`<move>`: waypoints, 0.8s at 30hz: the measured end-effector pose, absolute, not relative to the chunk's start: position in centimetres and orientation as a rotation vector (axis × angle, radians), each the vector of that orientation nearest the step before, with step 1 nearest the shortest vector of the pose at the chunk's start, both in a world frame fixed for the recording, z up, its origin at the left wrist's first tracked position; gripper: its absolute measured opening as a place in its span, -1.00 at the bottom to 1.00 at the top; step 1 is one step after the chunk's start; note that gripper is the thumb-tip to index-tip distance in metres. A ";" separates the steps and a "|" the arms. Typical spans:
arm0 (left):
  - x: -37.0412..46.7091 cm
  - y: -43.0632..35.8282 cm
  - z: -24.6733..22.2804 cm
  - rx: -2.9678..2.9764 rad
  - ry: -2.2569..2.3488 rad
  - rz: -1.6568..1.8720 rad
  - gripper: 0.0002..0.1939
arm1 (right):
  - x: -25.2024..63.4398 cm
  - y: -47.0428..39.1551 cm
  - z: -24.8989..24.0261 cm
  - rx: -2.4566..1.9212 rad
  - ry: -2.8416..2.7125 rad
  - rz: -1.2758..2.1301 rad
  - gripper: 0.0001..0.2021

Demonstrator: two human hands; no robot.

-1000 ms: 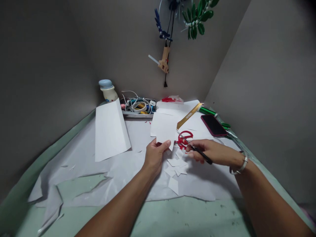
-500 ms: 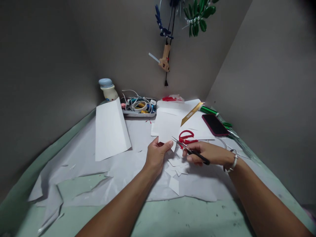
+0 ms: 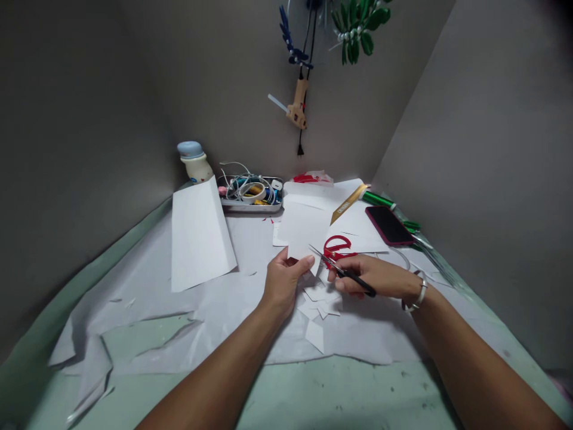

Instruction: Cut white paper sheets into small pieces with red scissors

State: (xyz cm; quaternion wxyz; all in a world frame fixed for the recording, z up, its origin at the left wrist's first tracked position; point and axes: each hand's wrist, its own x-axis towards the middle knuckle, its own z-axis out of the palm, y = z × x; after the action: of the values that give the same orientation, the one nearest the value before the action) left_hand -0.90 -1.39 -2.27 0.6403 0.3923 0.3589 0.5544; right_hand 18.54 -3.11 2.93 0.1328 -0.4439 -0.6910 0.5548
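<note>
My left hand [image 3: 286, 275] pinches the lower edge of a white sheet of paper [image 3: 304, 230] between thumb and fingers. My right hand [image 3: 362, 276] is closed round the dark handles of a pair of scissors [image 3: 342, 272], whose blades point up and left across the paper's lower right part. Whether the blades are parted is hard to see. Beneath the hands lie several small cut pieces of white paper [image 3: 316, 334]. Just behind the scissors rests a second pair with red handles [image 3: 336, 246], partly covered by my right hand.
A folded white sheet [image 3: 201, 239] stands at left, near a lidded jar [image 3: 194, 161] and a metal tray [image 3: 253, 208] of threads and tape. On the right are a phone [image 3: 389, 226], a gold ribbon [image 3: 347, 206] and a green roll [image 3: 378, 199]. A glue gun [image 3: 297, 107] hangs above.
The scissors in my right hand have moved slightly left, further over the paper. My left hand and its sheet keep nearly the same place.
</note>
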 end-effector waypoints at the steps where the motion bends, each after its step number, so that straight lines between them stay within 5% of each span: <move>1: -0.9 -1.4 -2.3 0.894 0.818 1.264 -0.73 | 18.5 -3.1 2.9 -1.289 -2.002 1.612 -0.68; 24: -0.9 -1.4 -2.2 0.897 0.781 1.242 -0.67 | 18.9 -3.0 3.1 -1.340 -2.026 1.568 -0.69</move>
State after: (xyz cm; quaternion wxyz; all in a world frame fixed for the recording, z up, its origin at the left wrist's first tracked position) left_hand -0.87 -1.42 -2.18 0.6525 0.3952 0.3441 0.5474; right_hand 18.89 -3.02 3.13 0.1249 -0.4600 -0.6953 0.5379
